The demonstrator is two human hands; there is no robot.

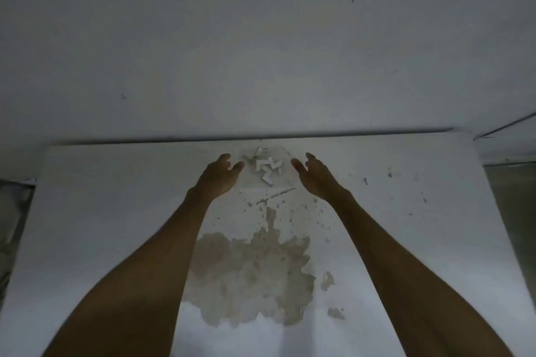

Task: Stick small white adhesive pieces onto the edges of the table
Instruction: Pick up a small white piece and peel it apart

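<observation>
Several small white adhesive pieces [266, 166] lie in a loose pile near the far edge of the white surface [406, 240], close to the wall [261, 38], a few overlapping, exact count unclear. Both arms reach forward, one on each side of the pile. Left hand [221, 172] sits just left of it, fingers loosely bent, thumb tip pointing toward the pieces, nothing held. Right hand [314, 172] mirrors it just right of the pile, also relaxed and empty. So both grips read as released; neither touches a piece as far as the view shows, though the light is dim and the fingertips are blurry. Step in hand, by my read: the pick-up, hands closing in on the supply; none looks stuck on the visible edges, though white on white could hide one. Next move likely calls for a fine pinch on one piece with thumb and forefinger, separating it from its neighbours without dragging the heap, perhaps with the other hand steadying or peeling any backing; whether there is a backing cannot be told. Then carry it to an edge and press it flat; the far edge [377, 134] is nearest. Big brownish stain [249, 269] and dark specks mark the middle of the surface, nearer the person, well clear of the pile.
</observation>
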